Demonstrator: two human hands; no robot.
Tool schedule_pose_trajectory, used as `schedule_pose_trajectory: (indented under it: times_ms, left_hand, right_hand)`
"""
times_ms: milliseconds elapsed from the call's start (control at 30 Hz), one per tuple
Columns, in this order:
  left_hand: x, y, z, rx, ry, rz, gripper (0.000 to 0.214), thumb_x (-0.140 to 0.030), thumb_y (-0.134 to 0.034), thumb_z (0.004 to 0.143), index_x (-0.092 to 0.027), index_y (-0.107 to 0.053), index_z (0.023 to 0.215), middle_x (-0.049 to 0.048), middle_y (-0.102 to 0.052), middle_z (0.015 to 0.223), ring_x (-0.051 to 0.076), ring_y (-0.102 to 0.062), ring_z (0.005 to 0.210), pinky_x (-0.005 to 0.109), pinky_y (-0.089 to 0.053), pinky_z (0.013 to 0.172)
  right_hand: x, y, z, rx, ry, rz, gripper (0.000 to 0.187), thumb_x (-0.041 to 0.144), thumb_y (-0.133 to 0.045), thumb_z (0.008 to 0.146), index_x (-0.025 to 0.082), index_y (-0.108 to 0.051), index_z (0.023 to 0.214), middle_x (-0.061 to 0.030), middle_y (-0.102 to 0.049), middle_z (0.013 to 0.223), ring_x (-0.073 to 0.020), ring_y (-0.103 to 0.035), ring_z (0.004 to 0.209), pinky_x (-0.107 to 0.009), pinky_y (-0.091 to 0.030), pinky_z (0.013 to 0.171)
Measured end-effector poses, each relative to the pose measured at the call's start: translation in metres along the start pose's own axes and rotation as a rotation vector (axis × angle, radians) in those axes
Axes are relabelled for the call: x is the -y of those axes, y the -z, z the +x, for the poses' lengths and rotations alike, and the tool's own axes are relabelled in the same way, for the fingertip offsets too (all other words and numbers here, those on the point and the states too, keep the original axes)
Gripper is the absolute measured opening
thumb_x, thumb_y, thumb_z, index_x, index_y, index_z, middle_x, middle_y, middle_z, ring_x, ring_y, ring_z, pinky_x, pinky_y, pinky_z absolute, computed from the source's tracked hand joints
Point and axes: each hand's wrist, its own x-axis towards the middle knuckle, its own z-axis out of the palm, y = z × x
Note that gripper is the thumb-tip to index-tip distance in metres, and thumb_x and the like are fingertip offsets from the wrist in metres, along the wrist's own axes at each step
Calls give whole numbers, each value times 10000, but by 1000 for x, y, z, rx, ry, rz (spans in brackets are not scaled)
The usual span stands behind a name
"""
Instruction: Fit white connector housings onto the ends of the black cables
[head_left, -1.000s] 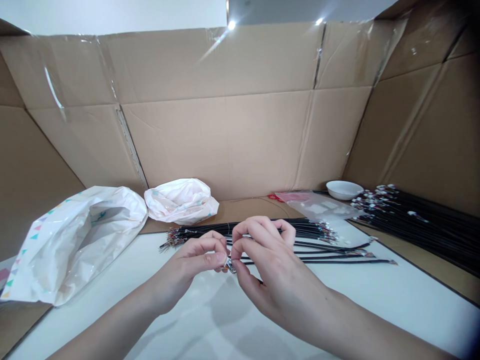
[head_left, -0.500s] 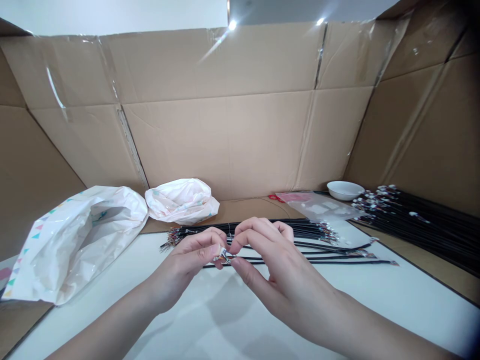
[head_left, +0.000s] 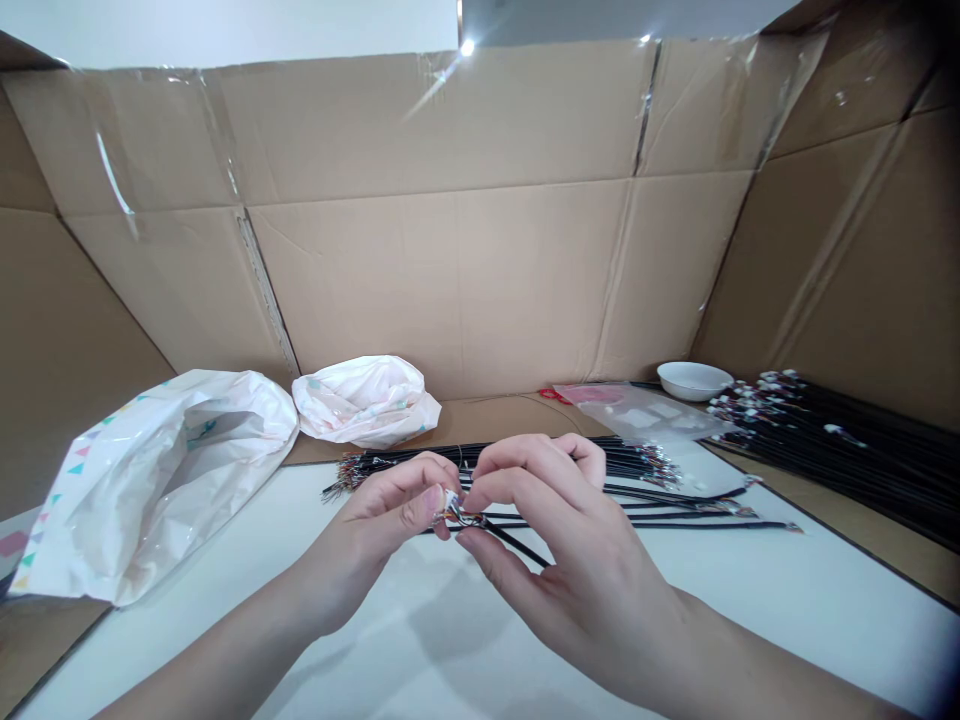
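You can read nothing here: the white patches on the clear plastic bag [head_left: 645,412] at your two o'clock are too small to read, and the white plastic bag [head_left: 112,500] at nine o'clock shows only coloured triangles, no lettering

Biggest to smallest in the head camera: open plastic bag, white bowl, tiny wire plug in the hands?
Open plastic bag, then white bowl, then wire plug. The plug is nearest the camera yet still looks smallest.

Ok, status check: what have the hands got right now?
Left hand and right hand both pinching the coloured end of one black cable. Bundle of black cables lying behind the hands, not touching them.
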Motion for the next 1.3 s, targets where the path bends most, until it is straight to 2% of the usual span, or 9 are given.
schedule_pose_trajectory:
  times_ms: [300, 500, 600, 733, 900, 1067, 1300]
  left_hand:
    - [1, -5, 1, 46, 84, -233, 177, -343, -605, 836, -175, -614, 779, 8, -456, 816, 127, -434, 775, 238, -386, 708]
    - [2, -4, 0, 53, 98, -253, 186, -339, -596, 841, -164, -608, 778, 12, -458, 819, 123, -427, 765, 237, -389, 712]
    - [2, -2, 0, 23, 63, -146, 205, -373, -577, 851, -186, -591, 767, 6, -450, 832, 135, -430, 791, 243, -374, 725]
    - [-1, -1, -2, -38, -31, 118, 248, -427, -531, 874, -209, -568, 762, 0, -442, 875, 147, -428, 846, 241, -348, 751]
    - [-3, -2, -4, -81, -86, 324, 277, -431, -473, 902, -217, -587, 767, 8, -451, 920, 158, -447, 921, 246, -354, 815]
    - [-4, -3, -7, -131, -87, 416, 287, -439, -465, 902, -215, -587, 769, 12, -452, 954, 162, -452, 934, 254, -363, 835]
    - [-5, -5, -8, -133, -71, 476, 308, -453, -464, 894, -210, -581, 746, 24, -431, 945, 181, -434, 946, 273, -376, 832]
  right_hand:
    - [0, -1, 0, -9, 13, 7, 74, 107, -583, 833, 173, -551, 845, 10, -593, 857, -124, -546, 804, -319, -267, 750]
    - [0, 0, 0, 1, -5, -6, 56, 118, -570, 842, 167, -553, 822, 13, -593, 861, -120, -537, 811, -323, -262, 759]
    - [0, 0, -1, 19, -41, 23, 44, 143, -581, 852, 179, -556, 844, 15, -585, 890, -119, -534, 823, -320, -259, 764]
    - [-1, 0, -3, 42, -120, 61, 67, 179, -589, 864, 195, -545, 913, 3, -570, 964, -131, -530, 868, -325, -259, 786]
    - [-1, 1, -4, 130, -162, 99, 30, 194, -550, 891, 211, -550, 915, -9, -538, 1023, -143, -516, 940, -337, -277, 804]
    - [0, 3, -3, 207, -220, 145, 81, 185, -476, 924, 209, -541, 882, -18, -510, 1044, -151, -494, 945, -348, -309, 797]
    - [2, 5, 2, 334, -432, 290, 160, 271, -440, 932, 238, -554, 824, -20, -474, 1136, -196, -456, 1021, -367, -383, 831]
